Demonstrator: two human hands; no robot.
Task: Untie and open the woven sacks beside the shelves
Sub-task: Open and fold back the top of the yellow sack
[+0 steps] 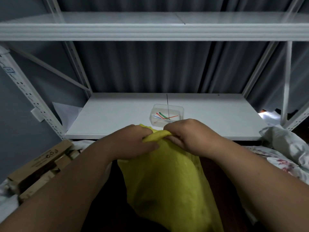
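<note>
A yellow woven sack (165,178) stands in front of me, just below the front edge of the white shelf (117,114). Its top is bunched into a thick fold between my hands. My left hand (133,143) grips the bunched top from the left, fingers curled round the fabric. My right hand (187,134) grips the same fold from the right, fingers curled under it. Whether a tie is on the neck is hidden by my fingers.
A clear plastic tub (167,114) with coloured cable ties sits on the shelf just beyond my hands. Cardboard boxes (41,166) lie at the lower left. Floral cloth (284,153) is heaped at the right. An upper shelf (150,30) spans overhead.
</note>
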